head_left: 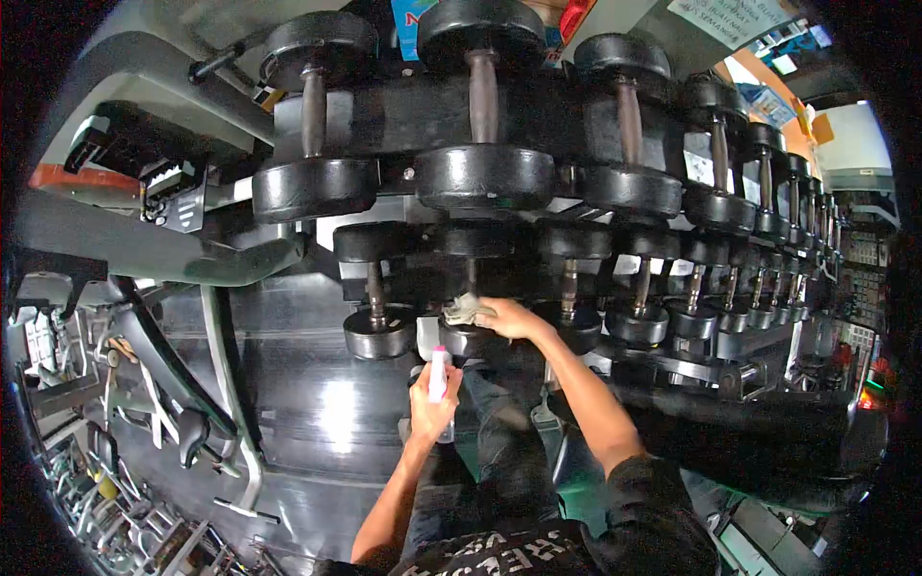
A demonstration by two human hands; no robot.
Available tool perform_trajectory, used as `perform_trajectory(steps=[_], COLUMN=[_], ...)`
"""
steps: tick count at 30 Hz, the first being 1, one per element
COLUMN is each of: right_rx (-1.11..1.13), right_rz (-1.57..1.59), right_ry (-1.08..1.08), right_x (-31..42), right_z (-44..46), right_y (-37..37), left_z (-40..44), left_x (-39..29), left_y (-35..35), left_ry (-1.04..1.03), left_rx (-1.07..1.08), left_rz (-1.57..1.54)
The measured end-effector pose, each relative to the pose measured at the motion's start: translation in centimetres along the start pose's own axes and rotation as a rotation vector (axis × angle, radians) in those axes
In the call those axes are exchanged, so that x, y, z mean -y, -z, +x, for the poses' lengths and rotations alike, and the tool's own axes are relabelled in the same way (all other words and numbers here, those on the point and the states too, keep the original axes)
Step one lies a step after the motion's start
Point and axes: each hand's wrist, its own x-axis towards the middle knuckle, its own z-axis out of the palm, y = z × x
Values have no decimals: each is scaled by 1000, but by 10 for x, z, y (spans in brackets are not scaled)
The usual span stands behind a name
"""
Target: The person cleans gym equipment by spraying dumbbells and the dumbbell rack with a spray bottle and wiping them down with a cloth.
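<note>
My left hand [434,408] is wrapped round a spray bottle [439,370] with a pink and white top, held upright in front of my legs. A pale crumpled cloth [463,309] is gripped in my right hand [509,319]. The cloth lies against a black dumbbell [469,343] on the lower rack row, over the near end of its handle and its near head. Part of that dumbbell is hidden by the cloth and hand. Another lower-row dumbbell [376,298] sits just to the left, and one more dumbbell [570,288] is to the right.
Larger dumbbells [483,106] fill the upper rack row, running off to the right. At left stand a grey machine frame [144,240] and a black padded bench [168,355] on the dark, shiny floor [327,384]. A paper sign [735,19] is at the top right.
</note>
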Motion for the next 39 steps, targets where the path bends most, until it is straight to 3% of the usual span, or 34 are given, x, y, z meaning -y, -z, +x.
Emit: perform_trajectory(steps=[3,4,5,7,8,9,12,14,17,18,19,21,23,25,29,31,32,34,35,37,38,39], right_rx=[31,-133,-189,-608,-698,-671,-726,-530,-310,23,51,55,4,-191,-45,-344,-342,-106,-107,124,176,196], right_rz=[7,-224,-145,151,38,59,117,90,-187,-187,-177,-398,-408,-368,-453,-582,-576,-510,-512,-514,-467,-383], right_ry=[-192,-121,-490,-427,-429,-281,-193,-199,133,-51,-143,-97,-102,-57,-58,-127,-124,-155,-158,7,-22,96], right_x=[-64,-125,-37,-43,-24,-12,-5,-17,-41,0,5,38,53,69,39,37,38,35,31,23,43,31], right_z=[13,26,5,10,15,8,13,4,-13,-23,-20,-16,-2,12,54,70,74,84,82,72,53,48], right_y=[25,24,47,20,6,-6,-47,-42,-26,4,9,27,19,1,-78,-109,-109,-99,-93,-73,-49,-39], left_z=[-3,-5,-6,-7,-7,-7,-11,-10,-10,-9,-8,-10,-9,-8,-8,-9,-9,-9,-10,-9,-9,-10], left_x=[-6,-7,-7,-1,1,1,1,0,4,7,8,0,-5,-6,-1,-6,-6,-6,-4,1,-2,-8], left_y=[3,3,3,1,0,-2,-4,-7,-9,-10,-11,-11,-9,-9,-10,-9,-7,-7,-8,-10,-10,-10], left_ry=[28,56,86,67,45,45,64,69,76,40,4,30,51,54,47,33,35,36,35,47,47,52], left_rx=[18,18,19,29,36,35,46,42,48,46,43,44,46,44,23,8,5,15,19,5,2,4], left_rz=[5,-34,-75,-62,-46,-46,22,-8,-22,4,29,7,-11,-57,21,46,52,25,23,2,1,-19])
